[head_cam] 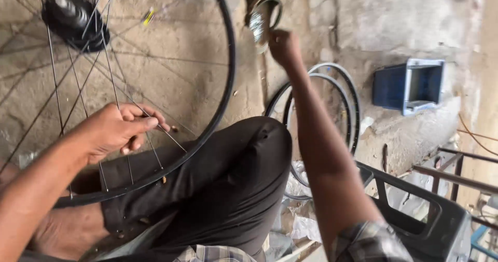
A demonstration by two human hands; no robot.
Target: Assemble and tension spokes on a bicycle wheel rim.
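Note:
A black bicycle wheel rim (224,98) with thin metal spokes rests across my lap, its dark hub (75,21) at the upper left. My left hand (116,129) pinches one spoke (171,137) near the rim, fingers closed on it. My right hand (282,46) is stretched far forward to a can holding a bundle of spokes (258,26) by the wall. Its fingers are curled at the bundle; whether they grip anything is unclear.
Two bare rims (345,93) lean against the rough wall ahead. A blue plastic box (410,85) lies on its side at the right. A black crate (430,225) and a rusty metal frame (456,176) sit at lower right, with scrap paper (306,225) beside my knee.

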